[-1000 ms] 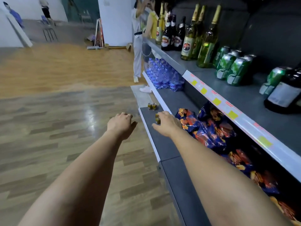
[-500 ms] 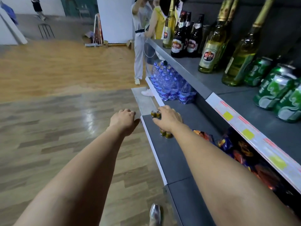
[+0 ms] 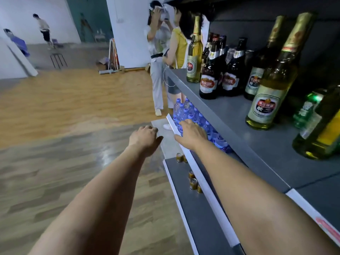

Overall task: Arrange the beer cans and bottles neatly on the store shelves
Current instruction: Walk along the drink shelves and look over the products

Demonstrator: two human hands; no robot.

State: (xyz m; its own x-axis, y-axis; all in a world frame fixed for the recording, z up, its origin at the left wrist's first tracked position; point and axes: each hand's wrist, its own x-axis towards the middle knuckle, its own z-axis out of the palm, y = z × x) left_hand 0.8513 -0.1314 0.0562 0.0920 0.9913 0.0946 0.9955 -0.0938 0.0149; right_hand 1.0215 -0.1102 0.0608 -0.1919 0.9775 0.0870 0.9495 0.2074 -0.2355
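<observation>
Tall beer bottles stand on the grey upper shelf (image 3: 231,115): a pale gold-necked bottle (image 3: 194,52) at the far end, dark brown bottles (image 3: 209,78) beside it, and another pale bottle (image 3: 270,85) nearer me. A green can (image 3: 309,107) stands behind that one. Small gold cans (image 3: 193,183) sit on the bottom shelf (image 3: 182,199), with more (image 3: 179,157) at its far end. My right hand (image 3: 191,133) reaches over the white edge of the middle shelf (image 3: 207,192), its fingertips hidden. My left hand (image 3: 145,138) hovers over the floor, loosely curled, holding nothing.
Blue-capped water bottles (image 3: 185,111) fill the far end of the middle shelf, just beyond my right hand. Two people (image 3: 160,61) stand at the far end of the shelving. Wooden floor (image 3: 64,144) spreads to the left, with more people at the back.
My view has risen and moved along the shelving. My right hand has lifted from the gold cans on the bottom shelf to the middle shelf's edge near the water bottles. The left hand has kept alongside.
</observation>
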